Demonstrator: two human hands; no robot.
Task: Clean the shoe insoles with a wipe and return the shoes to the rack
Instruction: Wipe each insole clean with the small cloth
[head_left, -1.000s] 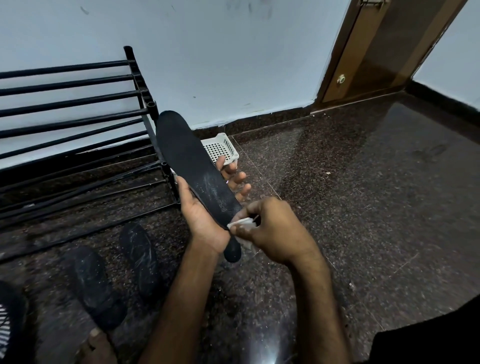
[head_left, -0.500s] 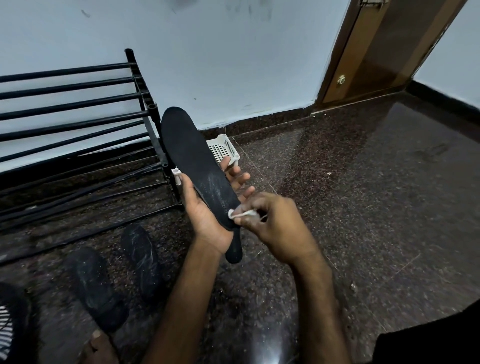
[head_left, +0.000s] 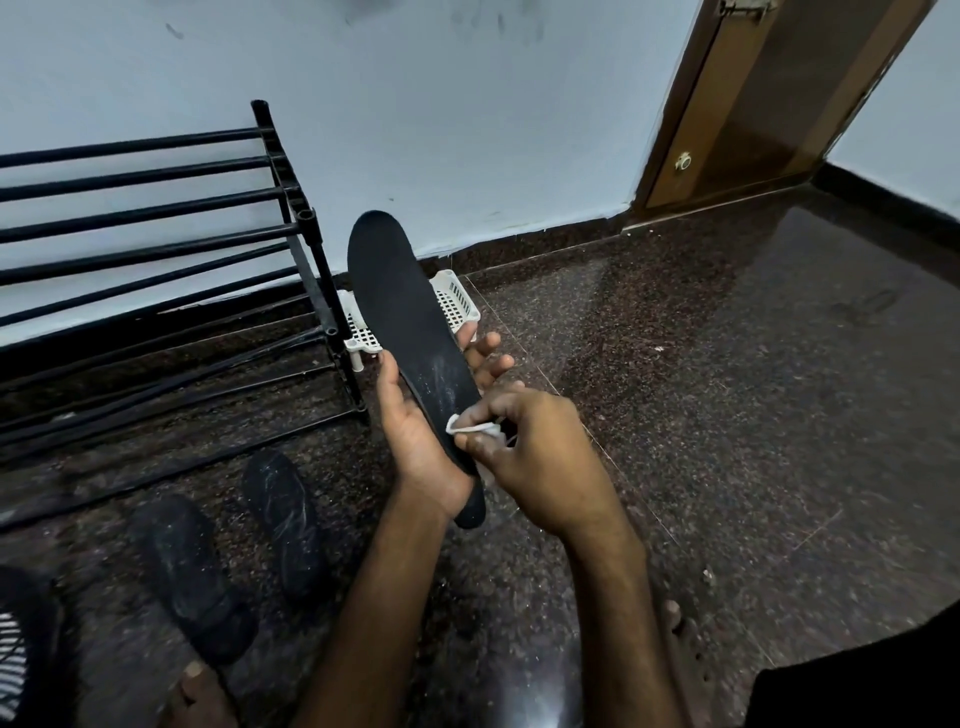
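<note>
Head view, the only one. A black insole (head_left: 400, 322) is held in the air above the floor (head_left: 727, 415), just right of the rack (head_left: 156, 249). Its long axis is tilted: the broad end points up and away toward the wall (head_left: 467, 104), and the narrow end hangs low beside the left wrist.

The insole is gripped by the left hand (head_left: 421, 447) from beneath. The thumb is laid along the left edge and the fingers are curled up past the right edge. A crumpled white wipe (head_left: 470, 427) is pinched in the curled fingers of the right hand (head_left: 540, 457) and pressed to the insole's lower half. Pale smears are seen on the surface just above the wipe.

Step is judged as mid-wipe on this insole. The uncleaned length lies up and away from the right fingers, along the long axis, so the next stroke is probably to be run toward the far end. The right hand is the nearer working hand; the left is only a support.

Two dark shoes (head_left: 283, 514) are left on the floor below the rack, not yet returned. A white basket (head_left: 457, 306) is partly hidden behind the insole. A brown door (head_left: 769, 104) is seen at the far right.
</note>
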